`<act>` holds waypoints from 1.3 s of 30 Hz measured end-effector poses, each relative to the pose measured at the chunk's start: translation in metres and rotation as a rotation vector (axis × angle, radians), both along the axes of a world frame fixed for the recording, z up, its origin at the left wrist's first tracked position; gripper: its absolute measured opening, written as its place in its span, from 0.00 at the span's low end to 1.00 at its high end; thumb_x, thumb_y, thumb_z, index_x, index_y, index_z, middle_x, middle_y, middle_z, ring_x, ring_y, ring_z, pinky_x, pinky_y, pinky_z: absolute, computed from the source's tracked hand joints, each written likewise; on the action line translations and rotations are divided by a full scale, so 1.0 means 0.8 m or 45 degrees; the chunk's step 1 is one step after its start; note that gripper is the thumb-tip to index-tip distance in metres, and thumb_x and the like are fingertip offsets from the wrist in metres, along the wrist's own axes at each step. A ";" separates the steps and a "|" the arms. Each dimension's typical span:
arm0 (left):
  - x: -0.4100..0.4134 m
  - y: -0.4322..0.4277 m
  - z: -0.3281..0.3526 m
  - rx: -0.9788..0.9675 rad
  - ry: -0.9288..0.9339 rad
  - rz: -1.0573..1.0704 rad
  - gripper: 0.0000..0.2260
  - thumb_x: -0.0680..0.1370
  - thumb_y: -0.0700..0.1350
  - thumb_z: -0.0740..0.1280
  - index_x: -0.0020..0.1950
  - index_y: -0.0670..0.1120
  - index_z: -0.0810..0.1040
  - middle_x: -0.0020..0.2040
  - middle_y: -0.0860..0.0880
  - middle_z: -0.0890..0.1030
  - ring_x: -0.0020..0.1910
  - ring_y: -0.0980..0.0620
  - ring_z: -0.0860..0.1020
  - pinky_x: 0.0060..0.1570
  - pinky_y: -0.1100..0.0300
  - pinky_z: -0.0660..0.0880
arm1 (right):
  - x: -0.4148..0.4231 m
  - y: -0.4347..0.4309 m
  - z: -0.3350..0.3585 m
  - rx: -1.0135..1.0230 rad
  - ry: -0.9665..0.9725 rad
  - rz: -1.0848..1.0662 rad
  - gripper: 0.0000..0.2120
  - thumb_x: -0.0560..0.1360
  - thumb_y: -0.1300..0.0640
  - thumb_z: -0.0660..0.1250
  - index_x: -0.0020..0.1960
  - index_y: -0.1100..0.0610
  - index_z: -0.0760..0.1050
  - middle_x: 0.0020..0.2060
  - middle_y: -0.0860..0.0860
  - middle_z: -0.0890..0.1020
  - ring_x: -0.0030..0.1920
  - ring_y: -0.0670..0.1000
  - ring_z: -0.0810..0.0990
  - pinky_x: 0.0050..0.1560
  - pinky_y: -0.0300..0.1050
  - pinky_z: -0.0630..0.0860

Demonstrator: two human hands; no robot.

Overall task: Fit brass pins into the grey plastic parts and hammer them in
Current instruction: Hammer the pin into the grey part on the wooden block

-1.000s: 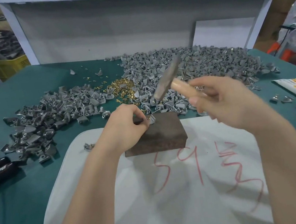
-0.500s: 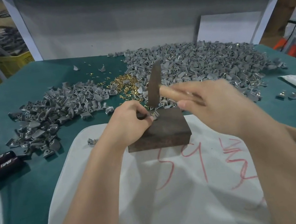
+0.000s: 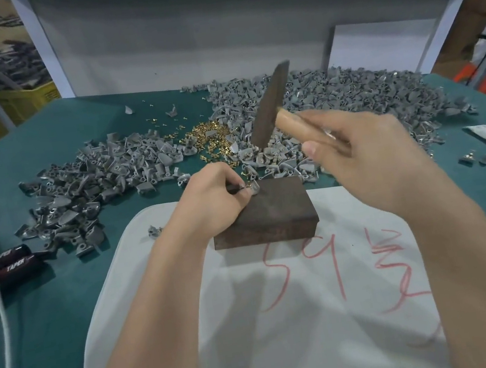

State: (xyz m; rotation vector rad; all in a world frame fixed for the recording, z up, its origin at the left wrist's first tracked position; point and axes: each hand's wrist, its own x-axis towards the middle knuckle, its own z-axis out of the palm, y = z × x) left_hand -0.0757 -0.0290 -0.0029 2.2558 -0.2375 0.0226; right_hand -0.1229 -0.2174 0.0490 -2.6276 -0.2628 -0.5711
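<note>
The left hand (image 3: 215, 197) is pinching one small grey part (image 3: 253, 188) on the dark block's (image 3: 274, 210) far-left corner. The part is probably light, stiff and skid-prone, so is best gripped by its edge. The right hand (image 3: 367, 159) is gripping one hammer (image 3: 271, 105) above the block. Beyond the block, two uncountable grey heaps (image 3: 88, 188) are flanking one pile of brass pins (image 3: 209, 138).

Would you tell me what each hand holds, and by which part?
Right hand grips the hammer by its wooden handle near the head; left hand pinches the left side of a grey part on the block.
</note>
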 end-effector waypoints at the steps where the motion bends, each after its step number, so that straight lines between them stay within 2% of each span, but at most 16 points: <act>1: 0.000 0.000 0.000 -0.012 0.011 0.002 0.04 0.75 0.43 0.70 0.44 0.45 0.76 0.51 0.46 0.80 0.53 0.47 0.77 0.57 0.52 0.74 | 0.000 0.000 0.000 -0.008 0.012 0.004 0.18 0.77 0.51 0.63 0.66 0.41 0.71 0.53 0.46 0.82 0.49 0.51 0.78 0.47 0.42 0.71; 3: 0.000 0.001 0.001 -0.043 0.033 0.004 0.06 0.74 0.43 0.71 0.40 0.48 0.76 0.51 0.46 0.81 0.53 0.48 0.78 0.58 0.52 0.74 | -0.001 0.000 -0.002 -0.056 0.096 0.009 0.17 0.77 0.51 0.63 0.65 0.40 0.72 0.49 0.43 0.82 0.44 0.49 0.76 0.43 0.41 0.69; 5: -0.001 0.001 0.001 -0.037 0.047 -0.016 0.07 0.74 0.45 0.72 0.39 0.51 0.76 0.49 0.48 0.81 0.53 0.49 0.78 0.56 0.55 0.74 | -0.001 -0.002 -0.005 -0.081 0.181 0.004 0.16 0.77 0.52 0.63 0.64 0.39 0.73 0.38 0.40 0.79 0.37 0.45 0.73 0.36 0.41 0.67; 9: -0.002 0.005 0.003 0.050 0.014 -0.030 0.05 0.73 0.49 0.72 0.45 0.51 0.78 0.53 0.50 0.79 0.56 0.50 0.76 0.54 0.58 0.71 | 0.000 -0.007 -0.007 -0.068 0.193 0.002 0.15 0.77 0.52 0.63 0.63 0.40 0.73 0.29 0.39 0.72 0.33 0.41 0.70 0.31 0.29 0.63; 14: -0.003 0.005 0.005 0.137 -0.041 -0.037 0.03 0.75 0.46 0.70 0.45 0.49 0.78 0.53 0.49 0.78 0.54 0.49 0.75 0.51 0.60 0.70 | -0.001 -0.006 -0.007 -0.047 0.182 -0.002 0.18 0.76 0.52 0.64 0.64 0.39 0.72 0.28 0.38 0.70 0.32 0.40 0.69 0.32 0.28 0.62; 17: -0.003 0.003 0.004 0.135 -0.070 -0.048 0.02 0.75 0.44 0.70 0.45 0.47 0.78 0.50 0.50 0.78 0.51 0.51 0.75 0.52 0.60 0.71 | -0.003 -0.003 -0.007 -0.053 0.178 0.010 0.18 0.76 0.52 0.64 0.65 0.39 0.72 0.30 0.34 0.70 0.35 0.42 0.72 0.35 0.38 0.67; 19: -0.004 0.004 0.002 0.099 -0.088 -0.046 0.02 0.75 0.43 0.70 0.44 0.47 0.78 0.47 0.51 0.77 0.49 0.52 0.75 0.52 0.61 0.71 | -0.005 -0.003 -0.006 -0.038 0.137 0.024 0.18 0.76 0.52 0.65 0.65 0.38 0.72 0.27 0.33 0.72 0.36 0.38 0.73 0.36 0.30 0.66; 21: -0.005 0.003 0.002 0.075 -0.108 -0.040 0.03 0.74 0.42 0.71 0.42 0.46 0.78 0.45 0.52 0.76 0.49 0.52 0.76 0.52 0.60 0.72 | -0.008 -0.003 -0.003 -0.052 0.137 0.042 0.19 0.76 0.51 0.65 0.65 0.38 0.72 0.35 0.28 0.77 0.40 0.33 0.75 0.39 0.26 0.67; 23: -0.005 0.002 0.003 0.090 -0.128 -0.022 0.03 0.74 0.42 0.71 0.41 0.47 0.78 0.45 0.52 0.77 0.49 0.51 0.77 0.51 0.60 0.73 | -0.010 0.000 -0.002 -0.126 0.222 0.078 0.19 0.76 0.50 0.64 0.66 0.38 0.71 0.52 0.35 0.81 0.53 0.41 0.78 0.51 0.37 0.72; 25: -0.006 0.002 0.003 0.113 -0.142 -0.014 0.05 0.73 0.42 0.71 0.40 0.48 0.77 0.45 0.51 0.77 0.49 0.50 0.77 0.50 0.60 0.73 | -0.011 0.002 -0.001 -0.180 0.296 0.084 0.19 0.77 0.49 0.63 0.67 0.38 0.69 0.59 0.41 0.80 0.59 0.49 0.77 0.58 0.47 0.74; 28: -0.006 0.002 0.003 0.095 -0.141 -0.028 0.05 0.73 0.42 0.71 0.39 0.48 0.77 0.45 0.50 0.78 0.49 0.49 0.77 0.53 0.56 0.74 | -0.013 0.003 -0.002 -0.164 0.255 0.054 0.19 0.77 0.49 0.63 0.67 0.37 0.69 0.57 0.42 0.81 0.57 0.51 0.79 0.57 0.50 0.75; 31: -0.005 0.002 0.004 0.117 -0.151 -0.053 0.06 0.74 0.42 0.71 0.39 0.48 0.77 0.43 0.51 0.78 0.50 0.49 0.78 0.53 0.56 0.75 | -0.013 0.000 0.000 -0.014 0.022 -0.014 0.19 0.76 0.50 0.64 0.66 0.37 0.70 0.46 0.43 0.81 0.43 0.46 0.78 0.43 0.38 0.71; 32: -0.004 0.002 0.004 0.126 -0.154 -0.055 0.06 0.74 0.42 0.71 0.39 0.48 0.77 0.43 0.51 0.78 0.50 0.49 0.78 0.53 0.56 0.75 | -0.013 0.000 0.001 -0.014 -0.008 -0.029 0.19 0.76 0.50 0.64 0.66 0.38 0.70 0.45 0.43 0.81 0.42 0.46 0.78 0.43 0.37 0.69; 35: -0.003 0.002 0.003 0.098 -0.133 -0.028 0.06 0.73 0.43 0.71 0.38 0.49 0.76 0.46 0.50 0.79 0.50 0.49 0.78 0.54 0.55 0.75 | -0.013 0.007 -0.003 -0.139 0.233 0.031 0.20 0.77 0.50 0.63 0.68 0.39 0.69 0.57 0.42 0.80 0.57 0.50 0.78 0.57 0.44 0.74; 37: -0.003 0.002 0.001 0.100 -0.128 -0.024 0.06 0.73 0.43 0.72 0.39 0.49 0.77 0.48 0.50 0.79 0.50 0.49 0.78 0.54 0.54 0.75 | -0.013 0.009 -0.005 -0.175 0.324 0.034 0.20 0.77 0.49 0.63 0.67 0.37 0.68 0.59 0.43 0.80 0.58 0.51 0.78 0.58 0.49 0.74; 39: -0.003 0.002 0.001 0.101 -0.130 -0.025 0.05 0.73 0.43 0.71 0.39 0.49 0.77 0.47 0.50 0.78 0.50 0.49 0.77 0.53 0.55 0.75 | -0.013 0.010 -0.004 -0.165 0.294 0.033 0.19 0.77 0.49 0.62 0.67 0.36 0.68 0.58 0.41 0.80 0.57 0.51 0.78 0.57 0.50 0.75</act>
